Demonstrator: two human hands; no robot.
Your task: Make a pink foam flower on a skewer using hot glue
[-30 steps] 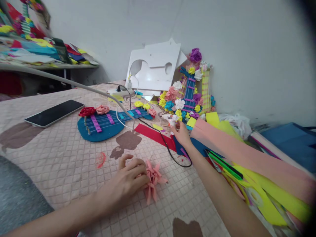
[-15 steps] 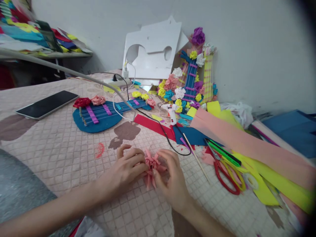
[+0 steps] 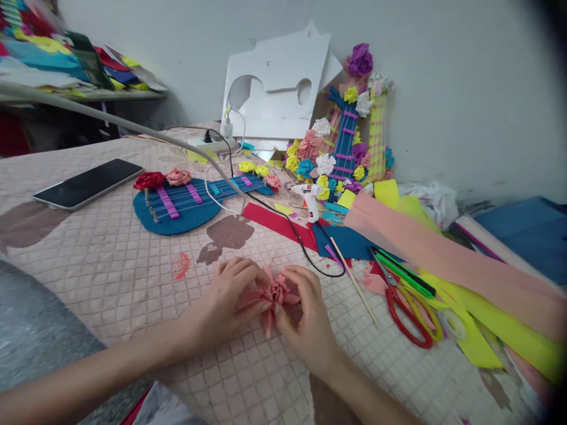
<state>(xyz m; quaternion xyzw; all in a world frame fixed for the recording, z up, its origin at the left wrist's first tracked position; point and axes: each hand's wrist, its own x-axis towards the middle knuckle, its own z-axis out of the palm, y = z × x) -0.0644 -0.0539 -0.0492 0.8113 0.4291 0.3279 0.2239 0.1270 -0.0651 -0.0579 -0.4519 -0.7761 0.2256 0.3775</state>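
Observation:
A pink paper flower (image 3: 273, 295) with fringed petals sits low on the quilted cloth between both my hands. My left hand (image 3: 230, 295) curls around its left side, fingers pinched on the petals. My right hand (image 3: 305, 321) holds the flower from the right and underneath, fingers bent against it. A white glue gun (image 3: 309, 198) stands on its own beyond, its black cord running toward my hands. A blue felt guitar (image 3: 195, 199) with small flowers lies farther left.
A phone (image 3: 86, 183) lies at the far left. Red scissors (image 3: 410, 316), a wooden skewer (image 3: 354, 280) and pink and yellow paper sheets (image 3: 465, 277) spread to the right. Decorated paper guitars (image 3: 345, 147) and white cardboard (image 3: 274, 88) lean on the wall. A power strip (image 3: 212, 143) sits behind.
My right hand left the glue gun standing and came back to the flower. Both hands now close on it, and have gathered its petals tighter.

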